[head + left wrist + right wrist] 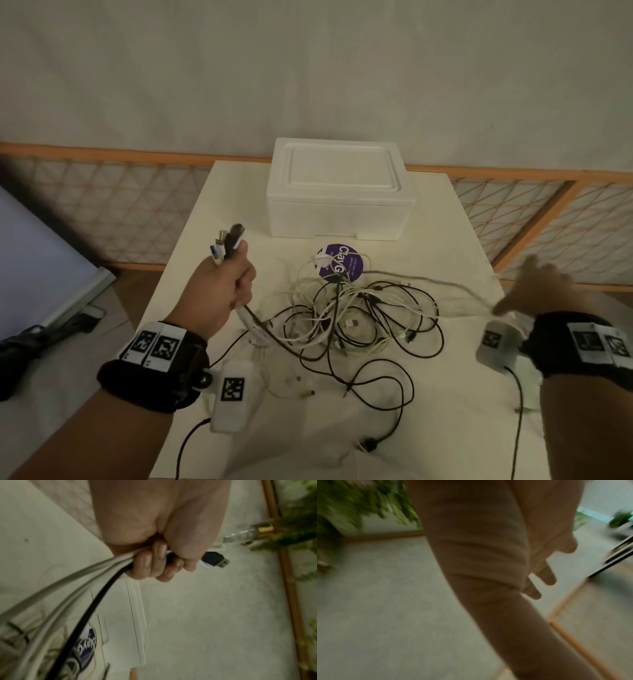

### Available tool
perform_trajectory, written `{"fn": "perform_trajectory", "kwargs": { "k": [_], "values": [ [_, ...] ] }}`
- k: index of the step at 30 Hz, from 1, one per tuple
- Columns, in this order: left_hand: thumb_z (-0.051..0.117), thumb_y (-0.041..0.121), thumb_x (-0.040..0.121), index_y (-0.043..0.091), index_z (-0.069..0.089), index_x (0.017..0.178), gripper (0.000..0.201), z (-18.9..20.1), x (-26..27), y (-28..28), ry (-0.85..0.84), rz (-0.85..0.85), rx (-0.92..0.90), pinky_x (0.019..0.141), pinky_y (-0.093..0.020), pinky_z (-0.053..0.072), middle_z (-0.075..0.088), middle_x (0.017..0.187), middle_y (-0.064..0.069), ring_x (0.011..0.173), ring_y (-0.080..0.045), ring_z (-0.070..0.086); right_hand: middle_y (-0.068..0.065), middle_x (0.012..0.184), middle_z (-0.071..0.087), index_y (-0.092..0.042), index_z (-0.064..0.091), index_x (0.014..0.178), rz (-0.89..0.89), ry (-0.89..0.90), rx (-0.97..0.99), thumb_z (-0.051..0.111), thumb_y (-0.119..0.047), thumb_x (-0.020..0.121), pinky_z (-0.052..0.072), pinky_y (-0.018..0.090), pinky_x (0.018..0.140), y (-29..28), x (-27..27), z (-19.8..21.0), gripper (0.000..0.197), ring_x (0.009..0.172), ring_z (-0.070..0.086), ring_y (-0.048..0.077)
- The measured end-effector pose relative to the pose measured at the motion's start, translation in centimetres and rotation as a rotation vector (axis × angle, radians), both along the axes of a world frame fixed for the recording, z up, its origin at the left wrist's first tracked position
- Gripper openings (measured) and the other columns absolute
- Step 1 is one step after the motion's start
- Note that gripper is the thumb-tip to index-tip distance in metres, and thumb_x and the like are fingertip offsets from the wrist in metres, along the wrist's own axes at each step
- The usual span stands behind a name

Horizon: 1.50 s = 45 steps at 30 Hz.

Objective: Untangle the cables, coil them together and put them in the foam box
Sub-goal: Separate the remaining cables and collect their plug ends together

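Left hand fist clamps cables; head view alone shows right hand, blurred, fingers seemingly spread.

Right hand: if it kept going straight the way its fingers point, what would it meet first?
The right hand is open, fingers spread and pointing away past the table's right edge. Nothing on the table lies in that line; the lattice panel beyond looks like the first thing, though motion blur and unclear depth make this uncertain.
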<state>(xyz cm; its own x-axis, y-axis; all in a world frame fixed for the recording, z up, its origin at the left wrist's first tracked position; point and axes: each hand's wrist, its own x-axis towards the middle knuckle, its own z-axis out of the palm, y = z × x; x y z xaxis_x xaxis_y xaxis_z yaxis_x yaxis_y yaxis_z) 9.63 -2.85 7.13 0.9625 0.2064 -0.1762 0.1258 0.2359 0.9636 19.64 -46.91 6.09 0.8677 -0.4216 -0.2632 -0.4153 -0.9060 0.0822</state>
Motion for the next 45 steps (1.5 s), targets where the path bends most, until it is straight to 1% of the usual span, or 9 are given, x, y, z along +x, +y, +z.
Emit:
{"fn": "perform_trajectory", "kwargs": {
  "k": [4,8,14,19,21,26,29,36,45],
  "values": [
    [0.049,0.042,0.087,0.018,0.032,0.052,0.046,-0.1,-0.5,-2.4,0.027,-0.090,-0.245,0.041,-0.020,0.022,0.030,0.053,0.000,0.037,-0.009,0.019,0.000,0.155,0.025,-0.016,0.009,0.151,0.677,-0.038,0.485,0.069,-0.059,0.073,0.022,0.034,0.114,15.6,-4.6,4.1,0.107,0.141,0.023,0.019],
    [0.047,0.043,0.087,0.016,0.032,0.050,0.048,-0.2,-1.2,-4.3,-0.010,-0.110,-0.303,0.042,-0.021,0.028,0.031,0.052,-0.002,0.039,-0.012,0.025,-0.007,0.099,0.065,-0.017,0.053,0.110,1.063,0.307,0.817,0.060,-0.046,0.088,0.047,0.028,0.082,26.3,-8.6,1.3,0.037,0.093,0.064,0.012],
    [0.051,0.044,0.087,0.018,0.034,0.043,0.054,-3.1,-5.2,1.2,0.090,0.015,-0.711,0.061,-0.028,0.050,0.030,0.043,0.002,0.042,-0.014,0.036,-0.011,0.057,0.050,-0.013,0.060,0.080,0.906,0.471,1.085,0.047,-0.036,0.098,0.047,0.022,0.054,23.4,-8.9,-0.2,0.032,0.051,0.046,0.004],
    [0.084,0.037,0.063,0.018,0.036,0.044,0.055,-6.3,-8.4,2.5,0.162,-0.012,-0.712,0.058,-0.031,0.053,0.030,0.041,0.003,0.040,-0.013,0.035,0.009,0.071,0.060,-0.012,0.056,0.084,1.020,0.667,0.617,0.039,-0.046,0.097,0.049,0.029,0.050,21.5,-9.2,-1.3,0.039,0.052,0.051,0.018],
    [0.070,0.036,0.076,0.019,0.034,0.044,0.051,-6.9,-8.9,3.0,0.249,0.081,-0.703,0.049,-0.030,0.050,0.027,0.039,0.003,0.036,-0.013,0.032,0.014,0.086,0.067,-0.012,0.053,0.092,1.180,0.763,0.280,0.042,-0.023,0.098,0.051,0.033,0.060,20.7,-9.7,-2.2,0.016,0.056,0.057,0.019],
    [0.056,0.031,0.087,0.018,0.030,0.048,0.048,-9.8,-10.8,1.6,0.506,0.060,-0.616,0.046,-0.030,0.040,0.023,0.044,0.001,0.037,-0.013,0.025,0.016,0.118,0.057,-0.006,0.049,0.121,1.169,0.830,-0.009,0.047,-0.024,0.096,0.040,0.031,0.082,18.5,-13.7,-6.2,0.031,0.106,0.054,0.028],
    [0.055,0.027,0.093,0.019,0.034,0.051,0.048,-11.4,-11.4,0.3,0.605,0.029,-0.583,0.048,-0.029,0.040,0.025,0.047,0.001,0.038,-0.013,0.026,0.013,0.127,0.053,-0.009,0.041,0.130,1.099,0.731,0.064,0.052,-0.041,0.092,0.043,0.034,0.089,17.6,-15.3,-9.1,0.051,0.114,0.052,0.029],
    [0.055,0.024,0.094,0.016,0.041,0.059,0.038,-11.7,-9.1,0.8,0.568,0.129,-0.549,0.045,-0.024,0.037,0.040,0.056,-0.001,0.036,-0.009,0.027,0.006,0.112,0.062,-0.020,0.052,0.118,1.120,0.352,0.068,0.037,-0.029,0.097,0.048,0.036,0.079,19.2,-11.8,-10.1,0.028,0.100,0.061,0.028],
    [0.049,0.008,0.097,0.012,0.060,0.085,0.016,-6.0,-4.7,-2.2,0.311,-0.093,-0.334,0.046,-0.022,0.032,0.061,0.081,-0.006,0.040,-0.006,0.028,-0.002,0.078,0.063,-0.017,0.063,0.096,0.806,-0.071,0.999,0.057,-0.019,0.092,0.049,0.024,0.061,27.3,-7.7,-1.4,0.007,0.063,0.058,0.006]
  ]
}}
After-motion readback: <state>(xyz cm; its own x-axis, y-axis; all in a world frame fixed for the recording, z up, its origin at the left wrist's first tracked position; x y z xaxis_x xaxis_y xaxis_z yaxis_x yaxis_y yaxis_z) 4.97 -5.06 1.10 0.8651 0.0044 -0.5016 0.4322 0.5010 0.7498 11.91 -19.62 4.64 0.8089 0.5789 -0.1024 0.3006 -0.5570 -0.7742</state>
